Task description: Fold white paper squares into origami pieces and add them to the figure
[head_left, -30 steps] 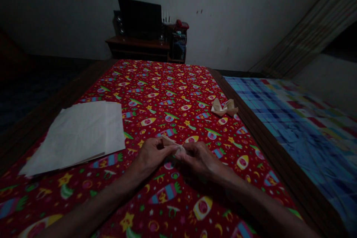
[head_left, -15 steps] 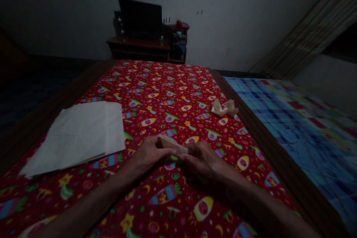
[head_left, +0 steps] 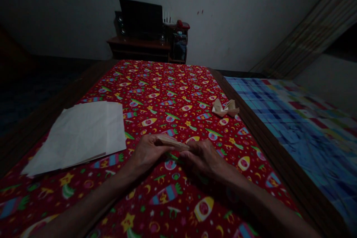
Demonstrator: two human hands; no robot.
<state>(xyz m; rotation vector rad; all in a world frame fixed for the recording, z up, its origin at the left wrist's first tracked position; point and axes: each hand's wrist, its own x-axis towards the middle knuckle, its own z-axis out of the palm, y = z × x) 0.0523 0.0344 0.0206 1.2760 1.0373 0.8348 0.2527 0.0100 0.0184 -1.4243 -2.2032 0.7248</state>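
Note:
A small piece of folded paper (head_left: 173, 142), tan and narrow, is held between my two hands just above the red patterned cloth (head_left: 170, 215). My left hand (head_left: 149, 150) pinches its left end between thumb and fingers. At the other end, my right hand (head_left: 202, 156) grips it with the fingertips; the fingers partly hide that end. A folded paper shape (head_left: 225, 108) with two raised points rests on the cloth beyond my right hand. On the left lies a stack of pale paper sheets (head_left: 83, 134).
Dark wooden edges (head_left: 262, 139) run along both sides of the cloth. Against the far wall, a desk (head_left: 136, 44) carries a black monitor (head_left: 142, 18), speakers and a red telephone (head_left: 183, 25). To the right lies a blue checked cloth (head_left: 279, 119).
The folded paper has tilted and now looks flatter and narrower, with its edge toward me. My thumbs have shifted slightly on it. The stack and the other folded shape stay put.

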